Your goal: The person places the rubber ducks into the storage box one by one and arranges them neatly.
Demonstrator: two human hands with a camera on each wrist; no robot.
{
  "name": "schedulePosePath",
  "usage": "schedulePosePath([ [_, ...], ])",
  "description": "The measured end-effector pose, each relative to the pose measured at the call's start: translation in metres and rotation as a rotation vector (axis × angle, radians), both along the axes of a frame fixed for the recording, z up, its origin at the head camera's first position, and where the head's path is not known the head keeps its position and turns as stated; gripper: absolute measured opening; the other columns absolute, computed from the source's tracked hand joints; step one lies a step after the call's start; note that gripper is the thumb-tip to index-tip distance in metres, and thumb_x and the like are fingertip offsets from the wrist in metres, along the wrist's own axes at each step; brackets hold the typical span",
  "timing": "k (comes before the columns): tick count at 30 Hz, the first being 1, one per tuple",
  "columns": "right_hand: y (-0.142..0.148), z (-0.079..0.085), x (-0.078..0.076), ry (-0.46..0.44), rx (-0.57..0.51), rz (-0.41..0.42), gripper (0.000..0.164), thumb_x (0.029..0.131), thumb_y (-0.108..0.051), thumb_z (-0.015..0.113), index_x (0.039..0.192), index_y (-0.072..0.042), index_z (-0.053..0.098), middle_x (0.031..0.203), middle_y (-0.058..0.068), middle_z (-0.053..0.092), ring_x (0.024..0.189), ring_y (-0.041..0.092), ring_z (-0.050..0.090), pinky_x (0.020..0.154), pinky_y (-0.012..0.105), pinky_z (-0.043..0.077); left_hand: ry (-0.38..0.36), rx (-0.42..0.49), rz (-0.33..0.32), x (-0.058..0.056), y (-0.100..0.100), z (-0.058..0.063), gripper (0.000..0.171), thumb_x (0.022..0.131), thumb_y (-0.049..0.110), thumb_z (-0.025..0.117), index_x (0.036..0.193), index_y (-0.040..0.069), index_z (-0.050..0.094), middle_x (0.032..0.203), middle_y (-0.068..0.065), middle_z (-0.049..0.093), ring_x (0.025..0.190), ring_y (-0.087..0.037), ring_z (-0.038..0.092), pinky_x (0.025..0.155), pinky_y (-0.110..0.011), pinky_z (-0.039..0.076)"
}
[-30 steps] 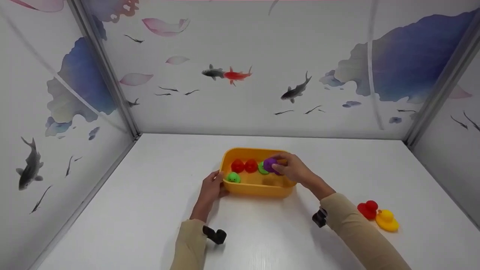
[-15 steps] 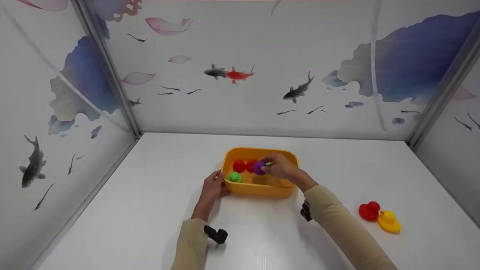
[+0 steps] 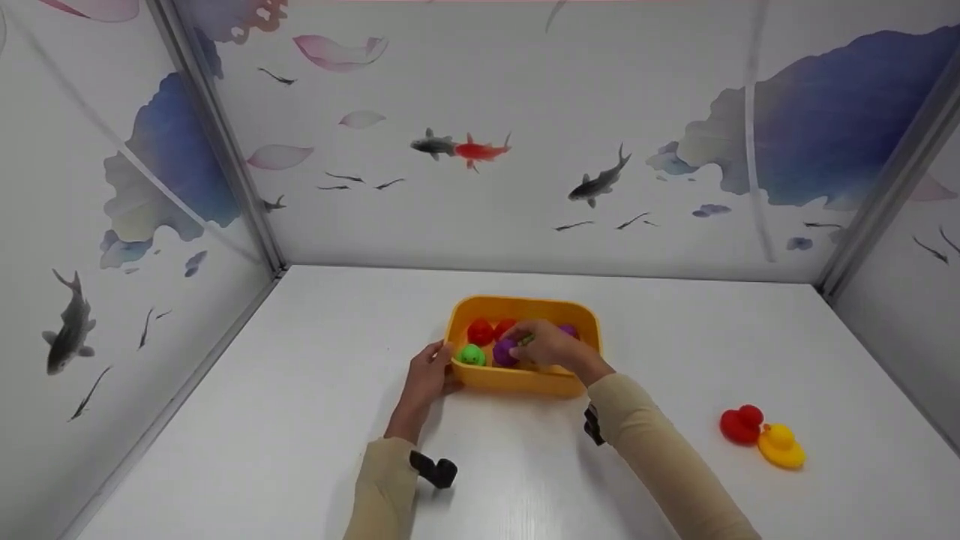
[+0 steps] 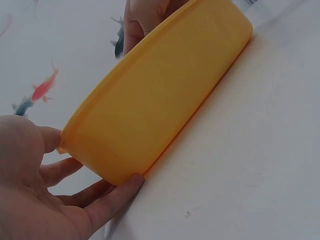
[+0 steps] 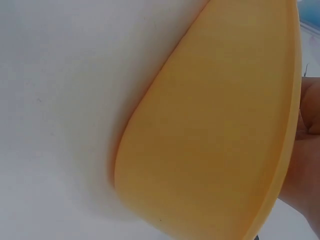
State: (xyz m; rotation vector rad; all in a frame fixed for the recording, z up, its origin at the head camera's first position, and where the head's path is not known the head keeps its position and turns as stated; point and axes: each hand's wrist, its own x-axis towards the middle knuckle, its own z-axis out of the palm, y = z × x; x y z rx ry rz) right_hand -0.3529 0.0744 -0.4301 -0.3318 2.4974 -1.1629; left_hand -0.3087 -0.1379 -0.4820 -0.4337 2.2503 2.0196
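Note:
A yellow plastic tub [image 3: 517,381] stands on the white table, and my left hand [image 3: 426,375] grips its left end. In the left wrist view, the left thumb is at the rim and the fingers [image 4: 107,205] are against the wall and lower edge. Inside the tub, my right hand [image 3: 547,343] pinches a purple rubber duck [image 3: 505,352] low near the front wall. Around it are a green duck [image 3: 471,355], two red ducks [image 3: 480,331] and another purple one [image 3: 568,330], partly hidden. The tub wall [image 5: 210,115] covers most of the right hand in the right wrist view.
A red duck [image 3: 741,425] and a yellow duck [image 3: 781,446] sit side by side on the table [image 3: 660,337] to the right of the tub. Printed panels [image 3: 525,90] enclose the table at the back and both sides.
My right hand has moved left and down inside the tub, carrying the purple duck from the right part towards the front middle. The left hand has stayed at the tub's left end.

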Motion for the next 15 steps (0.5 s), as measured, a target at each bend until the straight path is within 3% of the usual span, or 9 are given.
schedulePosePath([
  [6, -0.0036, -0.0028, -0.0019, -0.016, -0.007, 0.01, 0.026, 0.097, -0.003, 0.063, 0.118, -0.014, 0.072, 0.119, 0.008, 0.066, 0.106, 0.025, 0.058, 0.1, 0.039, 0.056, 0.002, -0.002, -0.008, -0.0005, -0.0004, -0.0001, 0.053, 0.107, 0.038, 0.044, 0.152, 0.01, 0.041, 0.138, -0.016, 0.059, 0.096, -0.018, 0.066, 0.09, -0.032, 0.06],
  [15, -0.0089, -0.0052, -0.0015, 0.082, 0.065, 0.07, 0.027, 0.096, -0.002, 0.063, 0.12, -0.011, 0.072, 0.119, 0.009, 0.069, 0.105, 0.024, 0.06, 0.102, 0.04, 0.055, 0.014, 0.01, 0.0, -0.0014, -0.0011, -0.001, 0.052, 0.108, 0.035, 0.044, 0.151, 0.008, 0.042, 0.136, -0.018, 0.061, 0.092, -0.016, 0.067, 0.087, -0.032, 0.061],
])
